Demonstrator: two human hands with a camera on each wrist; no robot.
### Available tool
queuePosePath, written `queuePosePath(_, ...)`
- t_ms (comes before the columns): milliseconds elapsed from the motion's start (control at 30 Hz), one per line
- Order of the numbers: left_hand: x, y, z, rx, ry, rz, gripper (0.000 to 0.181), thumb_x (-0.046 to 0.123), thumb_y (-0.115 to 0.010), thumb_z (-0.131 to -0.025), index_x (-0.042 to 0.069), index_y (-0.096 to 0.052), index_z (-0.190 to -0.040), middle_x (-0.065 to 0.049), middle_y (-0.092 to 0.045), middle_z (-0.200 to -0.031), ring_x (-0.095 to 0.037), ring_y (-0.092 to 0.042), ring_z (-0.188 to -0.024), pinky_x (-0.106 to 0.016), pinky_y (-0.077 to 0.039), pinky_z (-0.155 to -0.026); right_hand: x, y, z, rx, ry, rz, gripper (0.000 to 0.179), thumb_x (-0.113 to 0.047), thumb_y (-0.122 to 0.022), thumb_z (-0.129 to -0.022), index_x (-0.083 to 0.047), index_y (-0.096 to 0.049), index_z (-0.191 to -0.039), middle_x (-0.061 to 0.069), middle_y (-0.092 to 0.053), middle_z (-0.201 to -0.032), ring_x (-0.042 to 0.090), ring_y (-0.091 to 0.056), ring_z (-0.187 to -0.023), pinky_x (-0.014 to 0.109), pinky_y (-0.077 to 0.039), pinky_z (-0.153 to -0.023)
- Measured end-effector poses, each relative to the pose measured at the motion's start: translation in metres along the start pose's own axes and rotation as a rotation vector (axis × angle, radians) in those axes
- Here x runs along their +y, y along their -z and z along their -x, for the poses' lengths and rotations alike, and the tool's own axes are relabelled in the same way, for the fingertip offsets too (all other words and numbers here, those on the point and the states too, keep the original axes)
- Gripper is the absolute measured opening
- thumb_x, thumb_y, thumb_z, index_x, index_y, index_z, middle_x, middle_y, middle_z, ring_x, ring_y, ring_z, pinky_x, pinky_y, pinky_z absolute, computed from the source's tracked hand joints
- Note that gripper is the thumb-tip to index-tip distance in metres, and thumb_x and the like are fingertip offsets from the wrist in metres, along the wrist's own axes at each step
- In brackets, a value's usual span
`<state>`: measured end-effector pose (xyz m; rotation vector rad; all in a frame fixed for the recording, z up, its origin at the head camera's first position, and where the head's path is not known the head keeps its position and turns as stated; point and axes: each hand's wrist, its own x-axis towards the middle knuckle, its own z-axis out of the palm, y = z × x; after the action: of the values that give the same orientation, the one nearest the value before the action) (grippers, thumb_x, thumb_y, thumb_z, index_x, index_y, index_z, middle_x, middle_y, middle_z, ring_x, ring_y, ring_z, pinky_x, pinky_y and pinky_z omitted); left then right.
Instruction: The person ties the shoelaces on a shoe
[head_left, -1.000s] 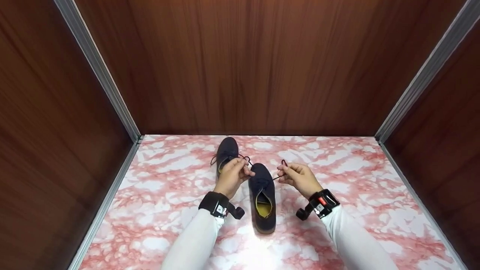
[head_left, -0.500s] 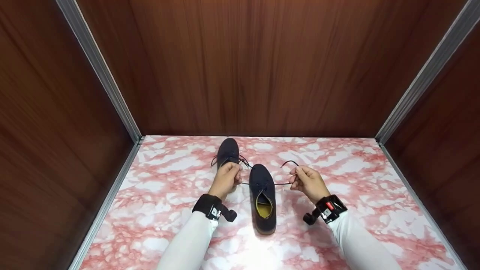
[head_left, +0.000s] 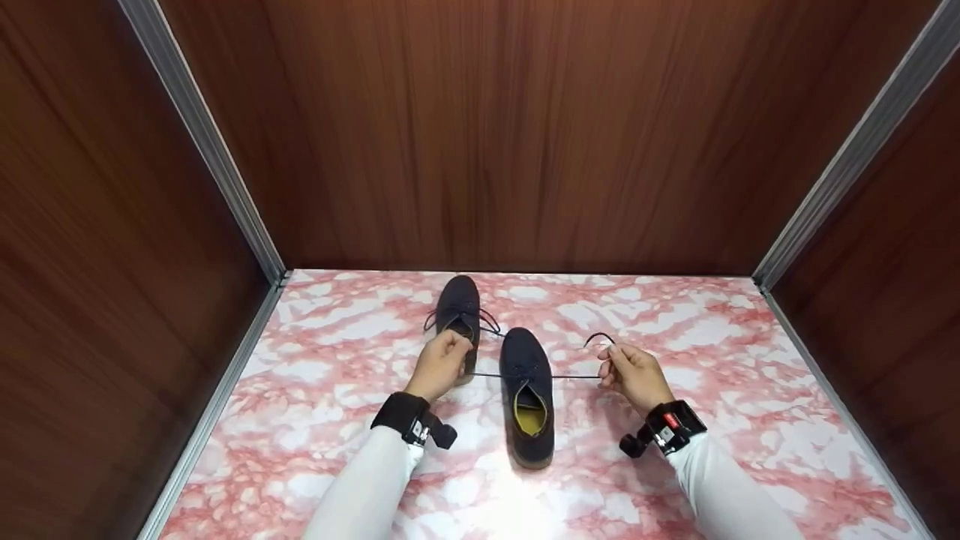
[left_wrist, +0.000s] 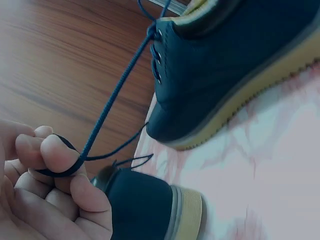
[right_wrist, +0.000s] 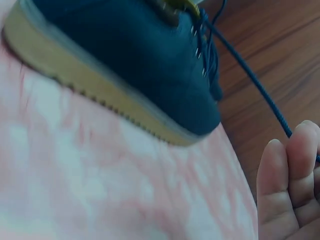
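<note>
A dark navy lace-up shoe (head_left: pixel 526 352) with a yellow insole stands between the hands, toe pointing away. My left hand (head_left: pixel 439 365) pinches one end of its shoelace (left_wrist: pixel 112 100), which runs taut from the knot at the eyelets. On the other side my right hand (head_left: pixel 634 375) pinches the opposite lace (right_wrist: pixel 255 80), also drawn straight out, its free tip curving up above the fingers. A second matching shoe (head_left: pixel 457 300) sits further back on the left, its laces looped at both sides, its heel partly behind my left hand.
The shoes stand on a red-and-white marbled surface (head_left: pixel 315 420). Brown wood-grain panels (head_left: pixel 480 135) enclose it at the back and both sides, with grey metal strips (head_left: pixel 259 240) in the corners.
Both hands have moved apart and slightly nearer the body, pulling the laces out level to either side of the front shoe. The shoes stay in place.
</note>
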<state>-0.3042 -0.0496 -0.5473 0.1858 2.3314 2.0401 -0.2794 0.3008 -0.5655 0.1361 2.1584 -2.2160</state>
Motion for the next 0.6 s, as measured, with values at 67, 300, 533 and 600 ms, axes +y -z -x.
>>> queuePosePath(67, -0.001, 0.002, 0.001, -0.007, -0.008, -0.032, 0.018, 0.012, -0.056, -0.105, -0.002, -0.06, -0.095, 0.005, -0.05, -0.064, -0.008, -0.049, -0.056, -0.019, -0.044, -0.053, 0.003, 0.004, -0.001, 0.012, 0.004, 0.055, 0.035, -0.021, -0.046, -0.113, 0.011, -0.062, -0.112, -0.001, -0.066, -0.073, 0.008, -0.063, -0.061, 0.026, -0.059, -0.063)
queuePosePath(300, -0.004, 0.006, 0.003, -0.004, -0.051, -0.209, 0.016, 0.016, -0.058, -0.104, 0.006, -0.062, -0.092, 0.009, -0.046, -0.063, -0.008, -0.047, -0.058, -0.023, -0.04, -0.06, 0.011, 0.014, -0.003, 0.025, -0.007, 0.238, 0.037, -0.023, -0.046, -0.113, 0.009, -0.064, -0.111, -0.003, -0.067, -0.072, 0.008, -0.064, -0.061, 0.026, -0.058, -0.065)
queuePosePath(533, -0.004, 0.009, 0.005, 0.003, -0.059, -0.276, 0.016, 0.016, -0.057, -0.105, 0.007, -0.062, -0.093, 0.008, -0.047, -0.066, -0.009, -0.049, -0.06, -0.025, -0.043, -0.063, 0.013, 0.018, -0.003, -0.04, -0.041, 0.191, 0.037, -0.023, -0.045, -0.113, 0.01, -0.062, -0.112, -0.003, -0.066, -0.071, 0.008, -0.063, -0.062, 0.029, -0.061, -0.067)
queuePosePath(600, -0.004, 0.009, 0.005, 0.0, -0.064, -0.276, 0.017, 0.016, -0.057, -0.105, 0.005, -0.062, -0.094, 0.007, -0.048, -0.067, -0.009, -0.05, -0.061, -0.025, -0.044, -0.064, 0.013, 0.018, -0.003, -0.045, -0.034, 0.196, 0.037, -0.021, -0.045, -0.113, 0.012, -0.061, -0.114, -0.003, -0.065, -0.07, 0.008, -0.062, -0.061, 0.027, -0.059, -0.065)
